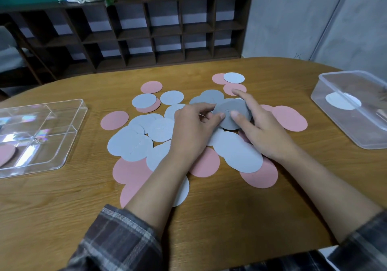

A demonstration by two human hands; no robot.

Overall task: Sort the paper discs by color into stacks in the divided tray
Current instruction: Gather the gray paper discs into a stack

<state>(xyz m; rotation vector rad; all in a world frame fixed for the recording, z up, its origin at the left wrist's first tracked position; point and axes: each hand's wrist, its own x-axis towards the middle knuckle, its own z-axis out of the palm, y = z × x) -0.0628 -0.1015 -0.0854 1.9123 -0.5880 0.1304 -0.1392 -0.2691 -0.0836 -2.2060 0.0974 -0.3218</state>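
Gripping a dark grey disc [232, 111] from both sides above the loose pile [134, 145] mid-table [209, 218]: left hand [194, 124] pinching its left rim, right hand [259, 130] clasping the right rim, thumb on top, index finger straight. Probably lifting it clear of the other colors. Divided tray [62, 128] waiting at the left edge, one pink disc [5, 154] already in a near compartment, likely to start that color's stack.
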